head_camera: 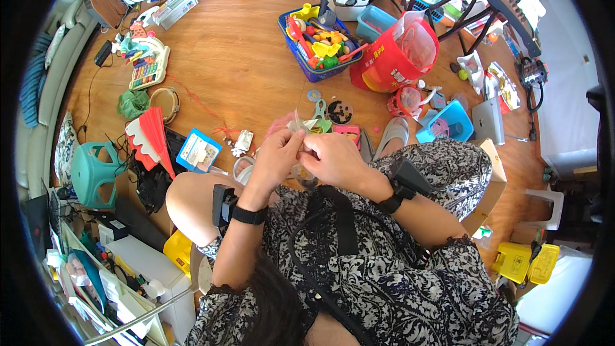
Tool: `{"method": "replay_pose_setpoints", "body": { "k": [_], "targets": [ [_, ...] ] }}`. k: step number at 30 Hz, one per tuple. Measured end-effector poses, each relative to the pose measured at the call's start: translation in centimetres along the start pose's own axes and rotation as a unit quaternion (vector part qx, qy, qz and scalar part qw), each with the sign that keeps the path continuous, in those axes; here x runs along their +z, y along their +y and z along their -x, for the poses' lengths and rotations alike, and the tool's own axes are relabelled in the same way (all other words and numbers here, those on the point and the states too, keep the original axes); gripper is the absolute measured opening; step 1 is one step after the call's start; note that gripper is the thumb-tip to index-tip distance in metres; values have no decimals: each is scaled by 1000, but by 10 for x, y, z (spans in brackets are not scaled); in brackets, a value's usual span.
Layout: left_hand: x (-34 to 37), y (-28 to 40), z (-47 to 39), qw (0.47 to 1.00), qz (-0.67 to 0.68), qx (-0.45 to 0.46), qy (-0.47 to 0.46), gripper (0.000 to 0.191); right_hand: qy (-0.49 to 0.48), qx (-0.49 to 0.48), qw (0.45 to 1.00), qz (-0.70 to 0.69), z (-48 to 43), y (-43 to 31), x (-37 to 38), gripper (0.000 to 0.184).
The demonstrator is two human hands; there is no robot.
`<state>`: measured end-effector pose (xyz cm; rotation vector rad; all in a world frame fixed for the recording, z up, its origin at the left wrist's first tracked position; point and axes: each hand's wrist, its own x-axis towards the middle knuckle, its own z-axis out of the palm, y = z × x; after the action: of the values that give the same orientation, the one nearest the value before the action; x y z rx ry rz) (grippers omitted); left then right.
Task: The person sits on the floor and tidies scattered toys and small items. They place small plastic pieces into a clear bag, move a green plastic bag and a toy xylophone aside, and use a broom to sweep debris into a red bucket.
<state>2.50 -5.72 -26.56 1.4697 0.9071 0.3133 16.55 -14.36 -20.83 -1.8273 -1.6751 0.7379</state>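
My left hand (275,156) and my right hand (336,157) meet in front of my lap, thumbs and fingers pinched close together. Between them they grip a small clear plastic bag (306,177). Part of the bag hangs below my hands, with something dark in its bottom that is too small to make out. A thin clear edge sticks up past my left fingertips. On the floor just beyond lie a round clear tub (340,112) of small black pieces, pale green scissors (319,108) and a pink-red box (348,133).
A blue basket (317,76) of plastic toys stands ahead, beside a large red bag (377,69). To the right are a small red bucket (402,102) and a blue bin (454,125). On the left are a red-and-white folded item (151,139), a blue-and-white pack (198,150) and a teal stool (91,173).
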Motion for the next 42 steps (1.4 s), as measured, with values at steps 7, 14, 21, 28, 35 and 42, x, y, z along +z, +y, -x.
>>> {"method": "replay_pose_setpoints", "body": {
  "k": [7,14,21,28,35,42],
  "targets": [
    [6,-11,6,999,43,9,-26,27,31,-21,999,34,11,7,5,21],
    [16,-19,-2,996,61,50,-31,33,32,-47,998,17,15,13,7,20],
    [9,-30,-6,999,-9,13,-50,35,46,-69,996,37,18,13,10,18],
    [10,-34,-8,994,107,-1,-22,30,38,-62,997,31,15,14,9,19],
    [11,-23,-4,998,61,-19,22,25,19,-73,997,31,14,15,10,18],
    [27,-10,10,979,147,30,138,14,21,-66,997,16,8,12,12,19]
  ]
}}
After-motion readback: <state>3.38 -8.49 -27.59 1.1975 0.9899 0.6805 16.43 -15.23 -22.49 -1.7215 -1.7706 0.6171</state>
